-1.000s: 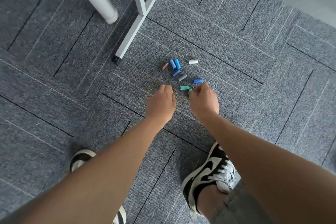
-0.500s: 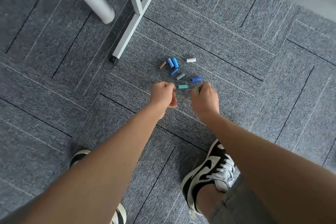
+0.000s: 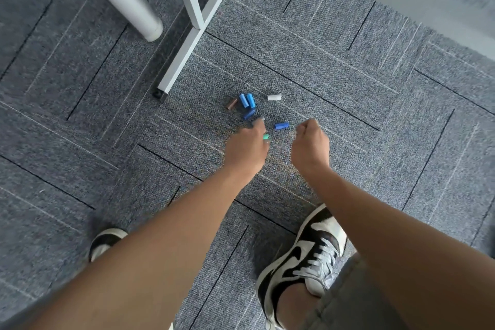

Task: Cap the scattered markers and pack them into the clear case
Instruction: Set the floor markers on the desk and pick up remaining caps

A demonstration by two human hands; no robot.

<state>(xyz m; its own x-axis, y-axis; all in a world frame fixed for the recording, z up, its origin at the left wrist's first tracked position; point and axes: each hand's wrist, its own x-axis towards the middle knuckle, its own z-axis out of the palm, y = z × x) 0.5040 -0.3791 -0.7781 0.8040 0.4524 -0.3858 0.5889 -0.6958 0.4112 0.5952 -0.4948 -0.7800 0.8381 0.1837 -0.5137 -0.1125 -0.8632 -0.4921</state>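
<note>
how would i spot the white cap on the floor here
Find the white frame foot on the grey carpet; a small cluster of caps lies just right of it. The white cap sits alone at the cluster's far right edge, the only pale one among blues and a brown.

Both arms stretched down, left hand (image 3: 247, 150) fingers reaching forward; right hand (image 3: 310, 146) curled into a fist

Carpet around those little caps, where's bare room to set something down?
Bare carpet lies right of the white cap and blue cap, past the right hand. More lies left of the brown cap, below the frame foot. It is crowded between the brown cap and both hands, left hand included.
</note>
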